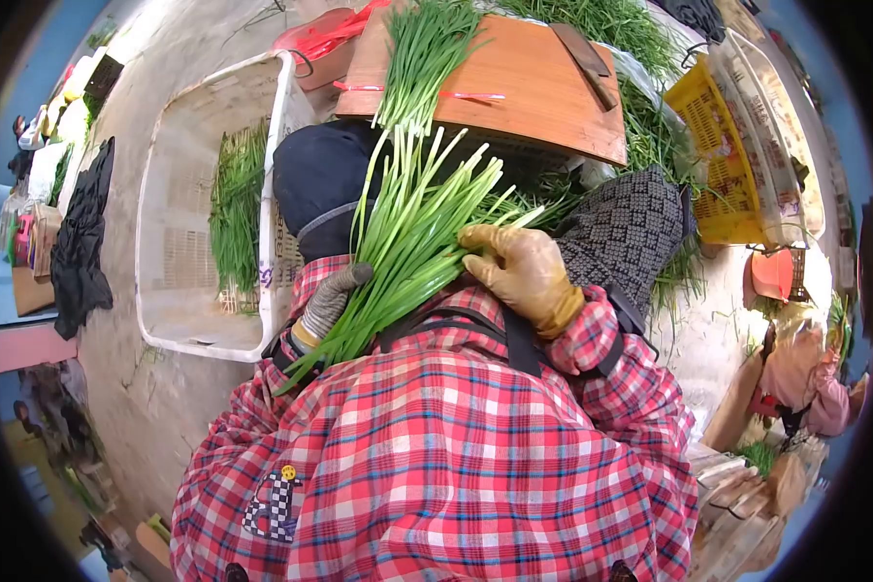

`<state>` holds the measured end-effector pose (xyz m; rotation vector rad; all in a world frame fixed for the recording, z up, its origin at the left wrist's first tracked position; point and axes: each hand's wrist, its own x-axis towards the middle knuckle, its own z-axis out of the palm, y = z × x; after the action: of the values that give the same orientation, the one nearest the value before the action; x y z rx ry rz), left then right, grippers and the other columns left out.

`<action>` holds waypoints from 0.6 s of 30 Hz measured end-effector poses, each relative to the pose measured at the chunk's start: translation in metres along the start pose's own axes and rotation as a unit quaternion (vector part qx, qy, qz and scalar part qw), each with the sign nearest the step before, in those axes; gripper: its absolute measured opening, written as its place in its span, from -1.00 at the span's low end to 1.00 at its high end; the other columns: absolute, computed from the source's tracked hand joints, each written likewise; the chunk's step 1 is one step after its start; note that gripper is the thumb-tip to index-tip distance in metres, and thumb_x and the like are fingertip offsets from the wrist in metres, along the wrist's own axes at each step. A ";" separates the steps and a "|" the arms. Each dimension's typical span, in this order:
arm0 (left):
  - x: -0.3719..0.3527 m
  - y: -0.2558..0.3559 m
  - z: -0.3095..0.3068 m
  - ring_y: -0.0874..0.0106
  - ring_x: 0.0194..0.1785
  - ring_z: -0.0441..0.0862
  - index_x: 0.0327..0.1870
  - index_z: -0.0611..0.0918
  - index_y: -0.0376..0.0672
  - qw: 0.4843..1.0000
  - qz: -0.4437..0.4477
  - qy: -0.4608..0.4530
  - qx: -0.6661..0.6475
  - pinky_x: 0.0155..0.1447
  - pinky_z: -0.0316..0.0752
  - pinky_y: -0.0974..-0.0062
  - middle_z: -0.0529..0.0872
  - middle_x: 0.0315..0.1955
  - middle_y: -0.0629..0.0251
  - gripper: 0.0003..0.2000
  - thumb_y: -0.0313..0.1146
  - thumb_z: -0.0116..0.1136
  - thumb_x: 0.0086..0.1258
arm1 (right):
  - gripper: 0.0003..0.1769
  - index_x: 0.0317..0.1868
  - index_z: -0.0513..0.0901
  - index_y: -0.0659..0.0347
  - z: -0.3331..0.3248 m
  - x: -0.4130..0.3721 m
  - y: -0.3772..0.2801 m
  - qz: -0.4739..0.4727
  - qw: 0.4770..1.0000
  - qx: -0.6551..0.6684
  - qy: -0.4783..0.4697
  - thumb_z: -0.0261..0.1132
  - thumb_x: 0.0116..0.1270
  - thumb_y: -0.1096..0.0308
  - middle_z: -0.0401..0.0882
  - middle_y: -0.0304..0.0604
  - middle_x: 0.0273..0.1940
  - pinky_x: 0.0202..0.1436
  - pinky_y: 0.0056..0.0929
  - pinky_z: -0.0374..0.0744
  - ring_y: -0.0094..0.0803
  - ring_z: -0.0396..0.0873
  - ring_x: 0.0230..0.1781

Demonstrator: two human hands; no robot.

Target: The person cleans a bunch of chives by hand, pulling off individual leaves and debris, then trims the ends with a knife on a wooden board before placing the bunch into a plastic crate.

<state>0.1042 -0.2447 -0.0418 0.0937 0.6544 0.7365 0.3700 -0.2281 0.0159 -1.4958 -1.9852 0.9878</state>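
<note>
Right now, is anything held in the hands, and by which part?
A bunch of green stalks: the left hand holds it toward the leafy end. The right hand is at its side; its grip is unclear.

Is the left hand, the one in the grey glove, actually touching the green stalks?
Touching. The head view shows the left hand with a gloved digit lying against the bunch of green stalks, no gap between.
</note>
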 end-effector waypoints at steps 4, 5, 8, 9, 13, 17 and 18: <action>0.000 -0.001 -0.006 0.20 0.03 0.64 0.21 0.43 -0.38 1.000 0.010 0.019 -0.023 0.13 0.59 0.29 0.61 0.04 -0.05 -0.48 -0.27 0.19 0.28 | -0.81 -0.21 0.69 0.18 0.011 0.008 0.012 -0.184 0.974 -0.106 0.074 0.33 0.16 0.35 0.67 -0.08 -0.30 -0.23 -0.32 0.59 -0.16 0.63 -0.29; 0.000 0.000 -0.006 0.20 0.03 0.64 0.21 0.43 -0.38 0.999 0.011 0.019 -0.024 0.13 0.59 0.29 0.61 0.04 -0.05 -0.48 -0.27 0.19 0.28 | -0.81 -0.21 0.69 0.18 0.009 0.007 0.008 -0.185 0.974 -0.106 0.072 0.33 0.16 0.35 0.67 -0.08 -0.30 -0.23 -0.32 0.59 -0.16 0.63 -0.29; -0.005 0.001 0.000 0.18 0.00 0.66 0.19 0.45 -0.37 0.999 0.021 0.008 -0.033 0.11 0.61 0.28 0.62 0.01 -0.06 -0.50 -0.28 0.19 0.28 | -0.84 -0.26 0.68 0.23 0.004 -0.001 0.000 -0.111 0.993 -0.041 -0.022 0.31 0.17 0.36 0.66 -0.04 -0.32 -0.22 -0.33 0.60 -0.14 0.64 -0.33; -0.007 0.000 0.004 0.18 -0.01 0.66 0.19 0.45 -0.37 0.998 0.027 0.018 -0.048 0.10 0.62 0.29 0.63 0.00 -0.06 -0.50 -0.28 0.20 0.28 | -0.84 -0.26 0.68 0.23 0.002 -0.006 -0.002 -0.110 0.993 -0.042 -0.023 0.31 0.17 0.36 0.66 -0.04 -0.32 -0.22 -0.33 0.60 -0.14 0.64 -0.33; -0.008 0.001 -0.005 0.20 -0.05 0.68 0.17 0.47 -0.37 0.998 0.018 -0.003 -0.058 0.03 0.65 0.29 0.65 -0.04 -0.04 -0.52 -0.29 0.22 0.27 | -0.84 -0.31 0.67 0.29 -0.011 -0.020 -0.003 -0.079 0.987 0.120 -0.071 0.30 0.20 0.36 0.66 -0.06 -0.37 -0.28 -0.42 0.57 -0.32 0.63 -0.39; -0.010 0.001 -0.005 0.20 -0.09 0.69 0.16 0.47 -0.36 0.997 0.021 -0.024 -0.069 -0.01 0.67 0.29 0.66 -0.06 -0.02 -0.52 -0.29 0.22 0.27 | -0.82 -0.39 0.67 0.28 -0.026 -0.026 -0.005 0.034 0.960 0.235 -0.147 0.33 0.23 0.32 0.61 -0.12 -0.49 -0.37 -0.50 0.51 -0.44 0.54 -0.50; -0.011 0.001 0.000 0.20 -0.10 0.70 0.15 0.48 -0.36 0.998 0.026 -0.009 -0.051 -0.02 0.67 0.30 0.66 -0.07 -0.01 -0.53 -0.29 0.22 0.27 | -0.85 -0.33 0.68 0.25 -0.026 -0.023 -0.009 0.014 0.983 0.155 -0.095 0.34 0.20 0.33 0.62 -0.11 -0.46 -0.36 -0.48 0.53 -0.38 0.56 -0.48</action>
<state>0.0979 -0.2515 -0.0355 0.0242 0.5972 0.8175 0.3896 -0.2441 0.0406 -1.3008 -1.8320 1.4247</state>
